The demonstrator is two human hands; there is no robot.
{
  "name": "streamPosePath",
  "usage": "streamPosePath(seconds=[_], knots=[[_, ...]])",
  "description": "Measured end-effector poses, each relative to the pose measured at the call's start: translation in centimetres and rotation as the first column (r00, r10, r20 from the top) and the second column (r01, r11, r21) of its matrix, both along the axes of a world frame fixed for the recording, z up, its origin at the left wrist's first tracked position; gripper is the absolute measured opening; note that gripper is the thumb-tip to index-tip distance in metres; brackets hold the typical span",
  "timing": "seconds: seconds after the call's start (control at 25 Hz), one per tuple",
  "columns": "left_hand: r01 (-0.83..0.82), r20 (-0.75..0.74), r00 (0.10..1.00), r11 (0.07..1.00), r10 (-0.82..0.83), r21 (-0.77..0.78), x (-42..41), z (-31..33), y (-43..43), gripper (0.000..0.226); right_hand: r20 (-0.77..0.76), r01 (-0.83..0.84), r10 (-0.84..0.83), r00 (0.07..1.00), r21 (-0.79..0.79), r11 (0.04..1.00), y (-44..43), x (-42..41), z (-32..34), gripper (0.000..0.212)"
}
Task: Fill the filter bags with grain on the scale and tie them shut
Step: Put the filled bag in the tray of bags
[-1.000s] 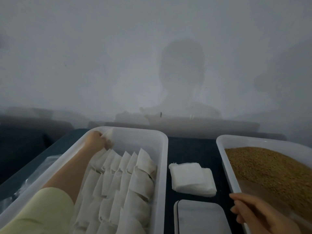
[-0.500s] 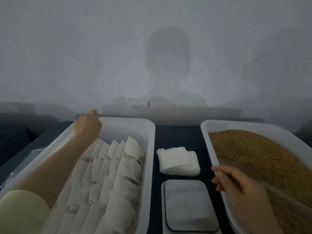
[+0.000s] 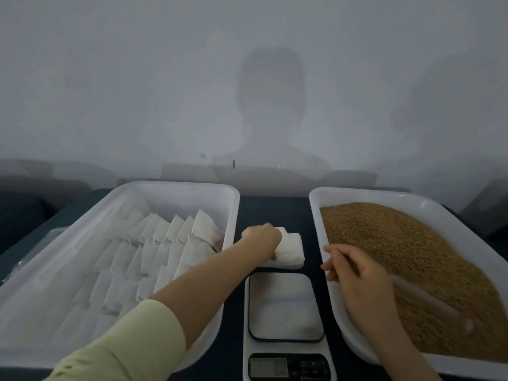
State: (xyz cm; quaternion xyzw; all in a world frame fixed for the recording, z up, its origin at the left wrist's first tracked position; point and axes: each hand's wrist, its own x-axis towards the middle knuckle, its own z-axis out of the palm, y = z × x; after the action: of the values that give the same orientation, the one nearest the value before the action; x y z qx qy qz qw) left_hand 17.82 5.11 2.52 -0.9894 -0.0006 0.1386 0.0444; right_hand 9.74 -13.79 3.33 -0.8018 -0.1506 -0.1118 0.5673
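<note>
Your left hand (image 3: 261,240) lies on the small stack of flat white filter bags (image 3: 291,253), with the fingers curled down over the stack's left part and gripping it. Your pale yellow sleeve (image 3: 123,347) and bare forearm cross the near right corner of the left white plastic tray (image 3: 176,185).

Your right hand (image 3: 362,281) hangs over the inner rim of the right white plastic tray (image 3: 384,192). Its fingers are curled round the thin handle of a translucent plastic scoop (image 3: 434,303). The scoop is blurred and lies in the brown grain (image 3: 398,248).

The stack sits on the dark desk (image 3: 272,210) between the two trays, just beyond the white digital kitchen scale (image 3: 286,306). The scale stands in the gap nearest you, with its display at the near edge.

The grain fills most of the right tray and is heaped toward its far side. The left tray holds rows of white filter bags (image 3: 154,243) standing close together; you cannot tell from here whether they are tied.

Behind the desk is a plain grey wall (image 3: 137,78) with a person's shadow on it.
</note>
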Motion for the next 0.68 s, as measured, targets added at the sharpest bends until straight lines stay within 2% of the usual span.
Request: streamPosePath(seconds=[0.12,0.24,0.28,0.36,0.44,0.52,0.56,0.6,0.64,0.68], knots=[[-0.068,-0.069,0.995,0.998,0.068,0.002,0.6,-1.2,0.1,0.035,-0.001,-0.007,0.007,1.0,-0.002,1.0,-0.1,0.2,-0.3,0.02],[-0.027,-0.194,0.98,0.993,0.049,0.111,0.2,-0.9,0.2,0.045,0.009,-0.014,0.014,1.0,-0.017,1.0,0.0,0.3,-0.4,0.018],[-0.01,-0.192,0.981,0.991,0.036,0.136,-0.1,-0.9,0.2,0.047,0.015,-0.014,0.015,1.0,-0.026,1.0,0.0,0.4,-0.4,0.017],[-0.03,-0.05,0.998,0.995,0.035,0.093,-1.3,-0.5,0.5,0.036,0.016,-0.018,0.018,1.0,-0.034,0.999,-0.1,0.4,-0.5,0.017],[-0.042,0.165,0.986,0.999,0.038,0.022,-2.4,0.5,0.8,0.022,-0.002,-0.023,0.023,1.0,-0.044,0.999,-0.1,0.5,-0.7,0.017],[-0.056,0.391,0.911,0.98,0.127,-0.189,-3.6,1.3,1.2,0.017,-0.02,-0.027,0.025,0.999,-0.074,0.997,-0.1,0.7,-0.8,0.017],[-0.072,0.454,0.855,0.926,0.249,-0.372,-4.5,1.7,1.3,0.02,-0.013,-0.023,0.022,1.0,-0.09,0.996,-0.1,0.7,-0.7,0.016],[-0.078,0.452,0.798,0.812,0.398,-0.578,-5.4,2.0,1.2,0.023,0.016,-0.011,0.013,1.0,-0.11,0.994,0.0,0.7,-0.7,0.016],[-0.063,0.377,0.754,0.63,0.538,-0.774,-6.3,2.1,1.2,0.022,0.073,0.006,0.005,0.997,-0.143,0.99,0.0,0.6,-0.6,0.015],[-0.054,0.228,0.74,0.394,0.633,-0.917,-7.3,2.3,1.0,0.019,0.158,0.016,0.015,0.987,-0.19,0.982,0.1,0.5,-0.5,0.015]])
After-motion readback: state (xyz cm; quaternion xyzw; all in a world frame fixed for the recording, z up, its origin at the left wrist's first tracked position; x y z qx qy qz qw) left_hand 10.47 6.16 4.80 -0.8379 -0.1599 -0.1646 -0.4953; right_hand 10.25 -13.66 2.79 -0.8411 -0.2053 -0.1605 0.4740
